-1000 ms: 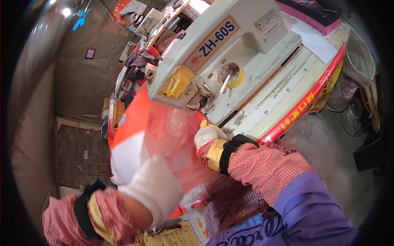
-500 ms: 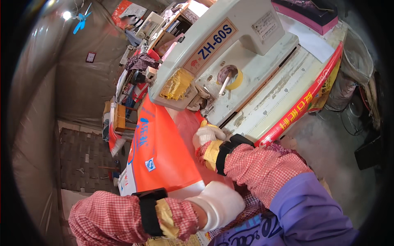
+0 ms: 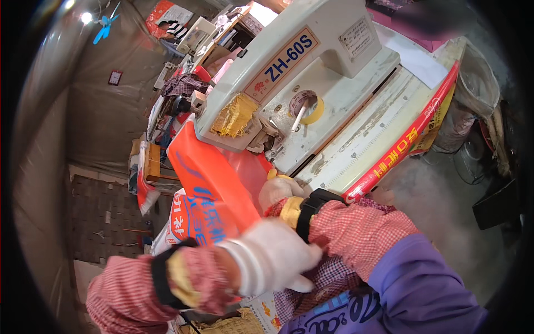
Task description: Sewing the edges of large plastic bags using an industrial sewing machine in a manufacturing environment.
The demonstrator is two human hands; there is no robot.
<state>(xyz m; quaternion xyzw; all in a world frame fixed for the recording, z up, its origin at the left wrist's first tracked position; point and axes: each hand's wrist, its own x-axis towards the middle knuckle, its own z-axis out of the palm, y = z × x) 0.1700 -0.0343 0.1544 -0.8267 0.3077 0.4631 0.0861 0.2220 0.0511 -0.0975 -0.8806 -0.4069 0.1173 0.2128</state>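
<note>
Orange woven bag (image 3: pixel 214 178) under the sewing machine's head, both gloved hands at its near end.

Nearest, the left hand (image 3: pixel 272 256) — white glove, blurred — lies across the front with its fingers together; I cannot tell whether it grips anything. Just behind it the right hand (image 3: pixel 276 190) rests on the orange woven bag, fingers curled down against the cloth, though its grip is hidden. The bag runs from the hands up and away under the cream sewing machine (image 3: pixel 295 83), lying on the pale table (image 3: pixel 384 122). A red printed strip (image 3: pixel 403 147) edges the table's near side. Farther off — a cluttered row of benches (image 3: pixel 183 83) and a grey tarpaulin wall (image 3: pixel 105 106).
</note>
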